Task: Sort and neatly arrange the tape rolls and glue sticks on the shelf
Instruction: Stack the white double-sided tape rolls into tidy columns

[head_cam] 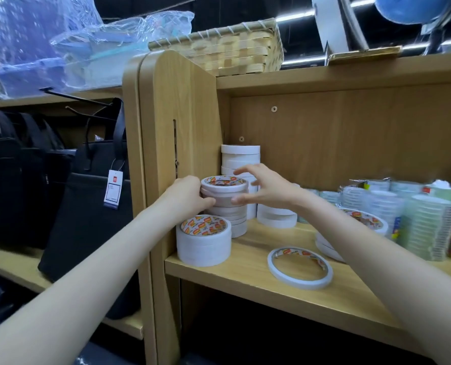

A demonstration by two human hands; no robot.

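The middle stack of tape rolls stands on the wooden shelf, near its left wall. The left hand grips this stack from the left side with curled fingers. The right hand is at its right side with fingers spread, one fingertip touching it. A short stack stands just in front of it, and a thin single roll lies flat to its right.

Pale wooden shelving fills the view – a woven basket on top, black bags hanging to the left
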